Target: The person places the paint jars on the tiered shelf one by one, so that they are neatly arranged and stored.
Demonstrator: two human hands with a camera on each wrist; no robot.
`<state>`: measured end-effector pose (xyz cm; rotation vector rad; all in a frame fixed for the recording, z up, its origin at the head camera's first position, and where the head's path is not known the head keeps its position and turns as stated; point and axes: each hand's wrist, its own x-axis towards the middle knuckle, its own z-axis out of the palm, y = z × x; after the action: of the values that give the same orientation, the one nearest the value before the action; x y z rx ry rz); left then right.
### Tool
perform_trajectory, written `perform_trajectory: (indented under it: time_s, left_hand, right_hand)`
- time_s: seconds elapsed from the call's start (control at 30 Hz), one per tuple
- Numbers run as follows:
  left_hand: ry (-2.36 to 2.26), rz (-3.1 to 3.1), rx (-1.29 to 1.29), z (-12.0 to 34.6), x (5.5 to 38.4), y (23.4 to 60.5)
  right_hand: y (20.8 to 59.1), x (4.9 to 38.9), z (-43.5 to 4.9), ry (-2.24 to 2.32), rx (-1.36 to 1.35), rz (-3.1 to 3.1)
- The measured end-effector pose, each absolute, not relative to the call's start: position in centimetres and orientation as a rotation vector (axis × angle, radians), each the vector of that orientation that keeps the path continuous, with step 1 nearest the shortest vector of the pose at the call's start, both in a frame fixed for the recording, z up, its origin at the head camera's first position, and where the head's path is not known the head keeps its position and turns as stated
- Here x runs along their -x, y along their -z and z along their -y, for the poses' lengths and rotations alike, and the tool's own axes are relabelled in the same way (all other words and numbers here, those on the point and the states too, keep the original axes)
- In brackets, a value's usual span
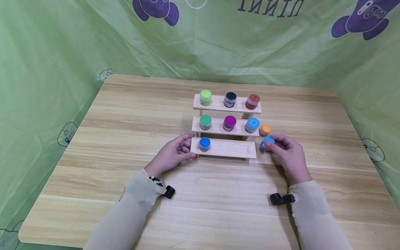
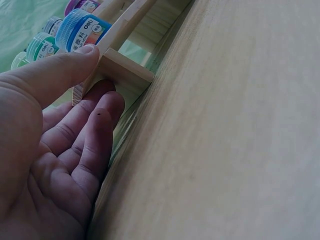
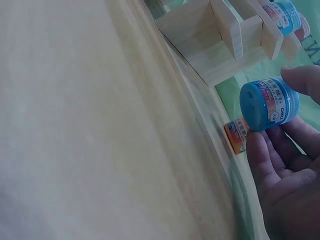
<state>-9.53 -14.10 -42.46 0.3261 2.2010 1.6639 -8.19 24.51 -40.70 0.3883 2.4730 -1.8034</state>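
My right hand (image 1: 289,156) pinches a light blue paint jar (image 3: 267,105) between thumb and fingers, just off the right end of the bottom shelf. In the right wrist view the jar is tilted on its side. My left hand (image 1: 172,152) grips the left end of the bottom shelf (image 1: 228,149) of a three-step wooden display rack. Seen from the left wrist, the thumb lies on the shelf's edge, with the fingers curled underneath. A darker blue jar (image 1: 204,144) stands on that shelf close to the left thumb. An orange jar (image 1: 265,130) sits on the table beyond my right hand.
On the middle shelf (image 1: 217,125) stand a green jar (image 1: 205,122), a purple jar (image 1: 229,123) and a light blue jar (image 1: 251,125). The top shelf (image 1: 217,103) bears light green (image 1: 205,97), black (image 1: 230,99) and brown (image 1: 252,101) jars. Green cloth (image 1: 193,52) hangs around the wooden table (image 1: 140,104).
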Motion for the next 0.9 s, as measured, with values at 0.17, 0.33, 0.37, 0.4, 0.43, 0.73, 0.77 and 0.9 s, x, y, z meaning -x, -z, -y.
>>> perform_trajectory:
  time_s: [0.17, 0.33, 0.37, 0.4, 0.43, 0.73, 0.77, 0.9]
  left_hand:
    - [-1.665, -2.204, -0.327, 14.1, 9.5, 42.4]
    - [-1.666, -2.197, -0.337, 14.1, 9.5, 42.4]
    - [-1.666, -2.197, -0.338, 14.0, 9.5, 42.4]
    - [-1.665, -2.198, -0.339, 14.0, 9.6, 42.5]
    - [-1.665, -2.198, -0.341, 14.1, 9.6, 42.5]
    - [-1.669, -2.193, -0.352, 14.1, 9.4, 42.5]
    - [-1.671, -2.192, -0.351, 14.1, 9.4, 42.5]
    - [-1.673, -2.193, -0.348, 14.2, 9.5, 42.4]
  right_hand:
    - [40.3, 7.9, -23.8, 1.875, -0.351, -2.435]
    - [39.9, 7.4, -23.1, 1.785, -0.319, -2.521]
    - [39.8, 7.3, -23.0, 1.767, -0.312, -2.538]
    - [39.7, 7.2, -22.9, 1.758, -0.311, -2.544]
    - [39.7, 7.1, -22.7, 1.755, -0.311, -2.550]
    - [39.3, 6.6, -21.5, 1.834, -0.180, -2.554]
    - [39.2, 6.6, -21.3, 1.849, -0.159, -2.548]
    - [38.8, 6.4, -20.5, 1.854, -0.109, -2.536]
